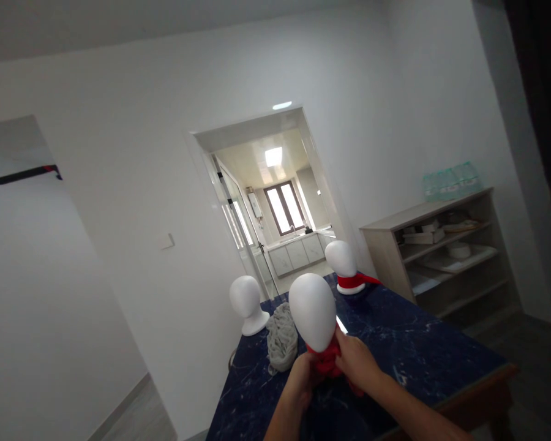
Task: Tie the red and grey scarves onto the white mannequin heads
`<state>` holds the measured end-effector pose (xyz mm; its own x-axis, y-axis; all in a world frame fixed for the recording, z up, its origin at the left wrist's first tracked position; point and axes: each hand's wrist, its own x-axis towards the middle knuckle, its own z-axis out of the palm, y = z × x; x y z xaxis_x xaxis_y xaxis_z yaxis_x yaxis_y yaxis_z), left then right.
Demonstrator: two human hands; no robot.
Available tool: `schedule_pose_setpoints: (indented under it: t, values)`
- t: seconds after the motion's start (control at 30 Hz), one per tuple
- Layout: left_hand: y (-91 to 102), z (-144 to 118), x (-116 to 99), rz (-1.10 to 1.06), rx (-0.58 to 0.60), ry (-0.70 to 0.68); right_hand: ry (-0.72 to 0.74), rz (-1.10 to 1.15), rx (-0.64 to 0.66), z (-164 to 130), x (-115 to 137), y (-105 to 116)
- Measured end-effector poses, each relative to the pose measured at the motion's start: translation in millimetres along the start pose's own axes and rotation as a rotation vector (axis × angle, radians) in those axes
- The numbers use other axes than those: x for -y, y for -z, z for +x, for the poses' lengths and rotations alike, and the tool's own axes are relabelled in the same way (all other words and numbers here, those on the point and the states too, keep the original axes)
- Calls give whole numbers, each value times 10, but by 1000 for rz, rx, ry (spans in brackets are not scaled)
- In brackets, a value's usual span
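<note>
On a dark-blue table [417, 343], the left hand [301, 375] and right hand [357, 360] grip red cloth [324, 362] at the nearest white head's [312, 309] neck, seemingly unfinished; the far head [341, 258] already wears red, the left-side head [245, 297] nothing.

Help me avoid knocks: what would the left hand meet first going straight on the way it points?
The red cloth beneath the nearest white mannequin head: the left hand seems to touch it, though depth there is unclear.

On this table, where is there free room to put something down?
Most room: right side of the table, between right hand, far head and right edge. Smaller: near left, between left hand, grey cloth and left edge. Crowded: the middle, where both hands hold red cloth below the near head.
</note>
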<state>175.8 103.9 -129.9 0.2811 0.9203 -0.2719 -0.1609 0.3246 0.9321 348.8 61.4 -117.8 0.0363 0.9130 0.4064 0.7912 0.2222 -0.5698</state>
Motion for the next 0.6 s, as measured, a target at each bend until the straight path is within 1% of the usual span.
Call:
schedule_pose_setpoints:
  t: [0.13, 0.2, 0.27, 0.33, 0.4, 0.47, 0.6]
  values:
    - [9, -46, -79, 22, 105, -6, 82, -28, -44, -65, -4, 1]
    - [58, -73, -116, 30, 134, 31, 130, -57, -74, -95, 7, 23]
    - [127, -92, -154, 21, 137, 83, 192, -101, -106, -128, 14, 39]
    - [188, -100, -188, 0, 140, 133, 265, -99, -92, -168, 20, 35]
    - [220, -107, -212, -22, 145, 168, 315, -46, -30, -222, 33, 13]
    - [218, -123, -220, -42, 155, 182, 316, 18, 14, -284, 62, -22]
    - [173, -185, -197, -69, 182, 172, 234, 134, -4, -377, 138, -82]
